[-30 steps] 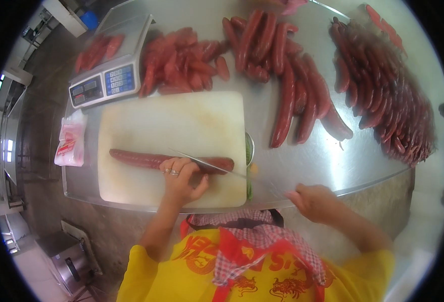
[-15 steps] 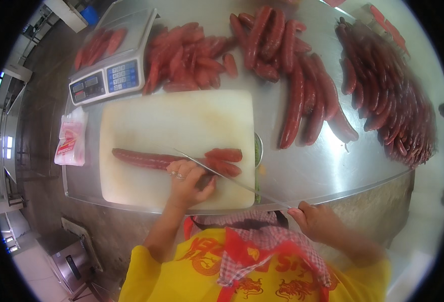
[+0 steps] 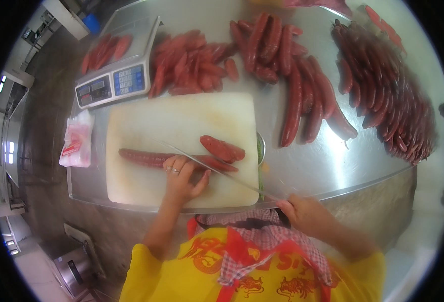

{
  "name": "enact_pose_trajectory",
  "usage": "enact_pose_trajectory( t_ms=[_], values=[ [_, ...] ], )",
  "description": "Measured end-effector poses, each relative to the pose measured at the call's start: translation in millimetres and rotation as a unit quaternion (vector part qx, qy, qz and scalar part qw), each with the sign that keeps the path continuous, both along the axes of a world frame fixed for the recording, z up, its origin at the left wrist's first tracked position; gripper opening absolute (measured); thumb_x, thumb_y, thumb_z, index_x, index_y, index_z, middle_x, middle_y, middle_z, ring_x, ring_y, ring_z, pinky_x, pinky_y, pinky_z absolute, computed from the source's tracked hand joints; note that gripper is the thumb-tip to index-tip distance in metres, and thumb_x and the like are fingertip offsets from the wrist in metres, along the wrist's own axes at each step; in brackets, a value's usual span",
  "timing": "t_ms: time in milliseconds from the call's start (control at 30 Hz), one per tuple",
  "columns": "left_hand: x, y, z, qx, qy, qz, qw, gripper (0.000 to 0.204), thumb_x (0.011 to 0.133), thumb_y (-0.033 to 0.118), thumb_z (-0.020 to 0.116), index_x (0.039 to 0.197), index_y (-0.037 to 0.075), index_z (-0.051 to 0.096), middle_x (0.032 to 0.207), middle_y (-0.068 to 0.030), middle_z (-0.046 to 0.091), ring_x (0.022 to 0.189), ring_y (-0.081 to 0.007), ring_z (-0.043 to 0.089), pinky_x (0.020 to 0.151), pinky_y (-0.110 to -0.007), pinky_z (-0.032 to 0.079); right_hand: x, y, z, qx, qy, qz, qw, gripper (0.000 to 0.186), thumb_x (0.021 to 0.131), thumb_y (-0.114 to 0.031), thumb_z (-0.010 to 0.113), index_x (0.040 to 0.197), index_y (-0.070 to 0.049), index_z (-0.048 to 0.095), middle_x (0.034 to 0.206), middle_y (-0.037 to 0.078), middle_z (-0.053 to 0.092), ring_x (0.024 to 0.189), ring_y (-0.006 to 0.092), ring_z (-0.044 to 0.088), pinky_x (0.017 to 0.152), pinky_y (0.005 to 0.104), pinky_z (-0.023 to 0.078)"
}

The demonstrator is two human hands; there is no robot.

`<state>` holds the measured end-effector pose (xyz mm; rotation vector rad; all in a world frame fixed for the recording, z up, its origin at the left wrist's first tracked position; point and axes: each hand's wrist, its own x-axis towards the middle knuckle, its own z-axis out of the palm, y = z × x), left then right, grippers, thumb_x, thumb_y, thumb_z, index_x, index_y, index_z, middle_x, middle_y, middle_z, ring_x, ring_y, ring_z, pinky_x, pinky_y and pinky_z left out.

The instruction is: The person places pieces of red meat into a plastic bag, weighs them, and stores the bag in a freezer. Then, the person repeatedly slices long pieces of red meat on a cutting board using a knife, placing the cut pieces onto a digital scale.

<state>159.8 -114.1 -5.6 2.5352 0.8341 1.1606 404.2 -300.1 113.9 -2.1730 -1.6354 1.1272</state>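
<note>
A long dark-red sausage lies crosswise on the white cutting board. My left hand, with rings on a finger, is closed over its middle, fingertips on top and thumb at the near side. My right hand grips the handle of a long thin knife at the table's front edge. The blade slants up to the left, across the sausage just right of my left fingers. Cut sausage pieces lie behind the blade, on the right part of the board.
A digital scale with sausage pieces stands far left, and white plastic bags lie left of the board. Behind it is a heap of cut pieces. Whole sausages and a large pile of sausages lie on the steel table.
The knife has shifted left and now crosses the sausage farther along it. The cut pieces have moved back from the sausage. My left hand keeps its hold, and the whole view has shifted slightly.
</note>
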Motion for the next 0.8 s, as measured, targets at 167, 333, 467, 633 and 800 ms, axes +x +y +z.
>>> enact_pose_trajectory(
  t_ms=[167,333,467,633,800],
  values=[
    [-1,2,-3,-0.059,-0.001,-0.005,0.998,0.029,0.064,0.014,0.076,0.088,0.011,0.059,0.094,-0.0051,0.056,0.091,-0.0262,0.051,0.083,-0.040,0.035,-18,25,-33,0.026,0.035,-0.023,0.999,0.057,0.098,-0.047,0.042,0.081,0.005,0.060,0.070,0.027,0.062,0.068,0.0472,0.061,0.064,0.0513,0.049],
    [-3,3,-3,-0.037,-0.027,-0.017,0.999,0.028,0.062,0.011,0.074,0.087,0.011,0.060,0.093,-0.0047,0.056,0.090,-0.0260,0.051,0.082,-0.039,0.036,-41,78,-74,0.084,0.000,0.013,0.996,0.060,0.099,-0.048,0.038,0.082,0.005,0.060,0.073,0.027,0.062,0.070,0.0470,0.060,0.065,0.0500,0.049],
    [-6,2,-3,-0.006,-0.033,0.017,0.999,0.028,0.062,0.010,0.073,0.086,0.011,0.060,0.092,-0.0049,0.057,0.090,-0.0264,0.052,0.083,-0.039,0.036,-25,50,-35,0.019,0.044,0.006,0.999,0.057,0.099,-0.048,0.040,0.083,0.003,0.060,0.072,0.027,0.062,0.069,0.0480,0.060,0.064,0.0505,0.049],
    [-5,5,-2,-0.012,-0.028,0.017,0.999,0.030,0.060,0.009,0.073,0.087,0.010,0.059,0.089,-0.0063,0.057,0.084,-0.0267,0.053,0.080,-0.038,0.038,-11,4,2,-0.095,-0.047,0.001,0.994,0.047,0.097,-0.042,0.048,0.086,0.003,0.059,0.082,0.030,0.062,0.075,0.0476,0.061,0.061,0.0518,0.048],
    [-3,4,0,-0.086,-0.028,0.029,0.996,0.024,0.063,0.012,0.073,0.083,0.012,0.060,0.091,-0.0051,0.058,0.089,-0.0272,0.053,0.082,-0.039,0.036,-39,68,-69,0.055,-0.002,0.109,0.992,0.053,0.101,-0.043,0.038,0.087,0.004,0.059,0.075,0.027,0.062,0.072,0.0486,0.060,0.063,0.0513,0.049]
  ],
)
